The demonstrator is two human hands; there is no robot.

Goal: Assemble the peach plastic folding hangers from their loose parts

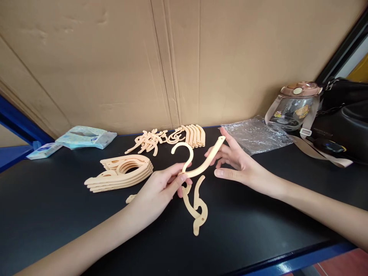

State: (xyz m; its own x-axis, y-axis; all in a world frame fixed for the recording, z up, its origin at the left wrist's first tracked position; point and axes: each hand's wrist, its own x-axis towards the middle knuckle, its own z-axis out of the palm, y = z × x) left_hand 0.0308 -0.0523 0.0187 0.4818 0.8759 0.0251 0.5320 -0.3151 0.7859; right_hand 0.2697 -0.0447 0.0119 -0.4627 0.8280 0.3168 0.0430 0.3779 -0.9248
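My left hand point(158, 189) pinches a cream plastic folding hanger point(205, 164) at the joint between its hook and one curved arm. The hook points up, and the arm slants up to the right. My right hand point(244, 165) is beside that arm's free end, thumb apart and fingers spread behind it; whether they touch it I cannot tell. Loose curved hanger pieces point(200, 218) lie on the black table just below. Another piece point(130, 198) shows partly behind my left wrist. To the left is a stack of folded hangers point(123, 180).
Further back lie a jumbled pile of small hanger parts point(148, 142), several hooks point(175, 136) and a row of curved arms point(196, 136). Clear plastic wrap point(255, 136), a strapped bottle point(294, 109) and a black bag point(345, 122) are right; tissue packs point(83, 137) left. Cardboard point(230, 57) stands behind.
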